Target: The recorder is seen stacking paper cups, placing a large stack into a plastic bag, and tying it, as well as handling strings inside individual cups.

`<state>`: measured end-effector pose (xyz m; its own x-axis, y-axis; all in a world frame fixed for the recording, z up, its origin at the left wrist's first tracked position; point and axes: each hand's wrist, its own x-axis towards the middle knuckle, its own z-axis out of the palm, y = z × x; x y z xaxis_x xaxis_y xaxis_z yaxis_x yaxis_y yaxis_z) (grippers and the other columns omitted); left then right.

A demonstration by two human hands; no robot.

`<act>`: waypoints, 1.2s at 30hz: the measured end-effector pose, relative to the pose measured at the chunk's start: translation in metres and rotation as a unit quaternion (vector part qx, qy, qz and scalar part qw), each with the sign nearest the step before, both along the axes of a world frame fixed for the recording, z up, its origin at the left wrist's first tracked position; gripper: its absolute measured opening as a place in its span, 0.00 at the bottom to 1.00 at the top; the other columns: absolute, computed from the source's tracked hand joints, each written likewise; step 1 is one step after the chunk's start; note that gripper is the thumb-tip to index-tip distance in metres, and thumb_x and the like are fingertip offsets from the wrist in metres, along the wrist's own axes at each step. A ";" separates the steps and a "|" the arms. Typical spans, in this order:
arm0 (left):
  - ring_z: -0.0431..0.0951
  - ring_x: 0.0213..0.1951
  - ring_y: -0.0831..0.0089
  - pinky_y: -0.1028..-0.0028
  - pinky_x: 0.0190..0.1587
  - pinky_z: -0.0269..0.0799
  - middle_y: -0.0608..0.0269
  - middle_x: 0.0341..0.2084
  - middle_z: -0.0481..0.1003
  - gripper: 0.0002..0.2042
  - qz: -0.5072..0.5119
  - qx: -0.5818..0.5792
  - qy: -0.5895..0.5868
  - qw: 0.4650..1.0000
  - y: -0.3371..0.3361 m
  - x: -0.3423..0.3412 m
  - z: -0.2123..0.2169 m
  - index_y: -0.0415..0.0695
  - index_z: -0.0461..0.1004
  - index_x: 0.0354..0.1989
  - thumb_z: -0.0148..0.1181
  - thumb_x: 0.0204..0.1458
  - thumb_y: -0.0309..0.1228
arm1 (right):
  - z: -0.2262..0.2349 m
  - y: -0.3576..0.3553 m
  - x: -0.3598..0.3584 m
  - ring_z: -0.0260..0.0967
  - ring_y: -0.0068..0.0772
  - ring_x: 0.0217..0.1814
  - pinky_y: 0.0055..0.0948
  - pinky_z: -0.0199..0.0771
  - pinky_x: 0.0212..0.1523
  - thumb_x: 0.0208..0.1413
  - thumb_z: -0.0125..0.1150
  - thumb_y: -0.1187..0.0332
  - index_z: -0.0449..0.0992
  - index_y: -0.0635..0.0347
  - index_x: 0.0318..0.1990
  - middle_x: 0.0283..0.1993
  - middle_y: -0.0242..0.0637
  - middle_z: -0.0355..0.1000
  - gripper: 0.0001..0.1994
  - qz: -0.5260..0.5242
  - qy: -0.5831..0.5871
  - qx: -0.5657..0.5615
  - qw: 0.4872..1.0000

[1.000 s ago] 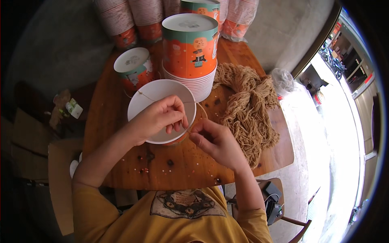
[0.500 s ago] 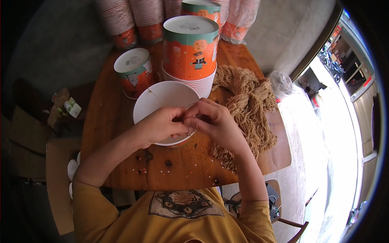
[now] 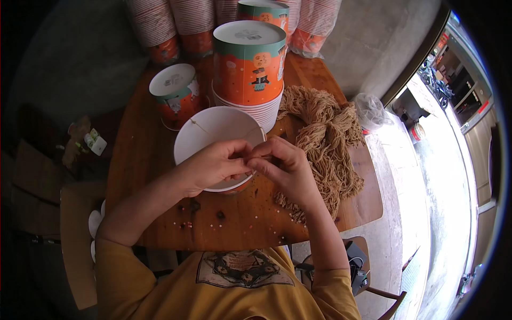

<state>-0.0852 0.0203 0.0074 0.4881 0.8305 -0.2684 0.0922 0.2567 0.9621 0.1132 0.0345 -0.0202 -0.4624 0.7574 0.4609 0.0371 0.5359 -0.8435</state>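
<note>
A white-lined paper bucket [image 3: 205, 130] stands open side up in front of me, its mouth tilted toward me. A thin tan cord [image 3: 198, 127] with a small knot shows at its far inner wall. Over the bucket's near right rim, my left hand [image 3: 226, 160] and my right hand [image 3: 280, 160] meet with fingertips pinched together. A bit of tan cord runs along the rim beside my right fingers, and both hands appear closed on it; the fingers hide most of it. To the right lies a large bundle of tan cords [image 3: 325, 144].
Behind the bucket rises a stack of upside-down orange and green buckets [image 3: 248, 74]. A single upturned bucket [image 3: 173, 98] is left of it. Wrapped bucket stacks [image 3: 314, 26] line the wall. Small beads dot the wooden table [image 3: 160, 213]. A cardboard box [image 3: 80, 240] sits lower left.
My right hand has shifted slightly right and down, its fingers still pinched against the left hand's. The view has moved a little; the bucket stays in place.
</note>
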 end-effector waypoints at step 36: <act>0.72 0.35 0.81 0.82 0.38 0.68 0.66 0.37 0.72 0.06 0.002 -0.144 -0.057 0.988 0.002 0.002 0.000 0.42 0.69 0.42 0.53 0.57 0.27 | -0.020 -0.053 -0.017 0.69 0.30 0.27 0.29 0.72 0.24 0.48 0.67 0.75 0.73 0.60 0.33 0.29 0.34 0.68 0.08 -0.218 -0.081 0.146 0.962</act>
<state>-0.0834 0.0227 0.0072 0.5255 0.7303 -0.4365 -0.0145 0.5206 0.8537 0.0963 -0.0183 -0.0403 -0.2136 0.7454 0.6315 0.4299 0.6521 -0.6244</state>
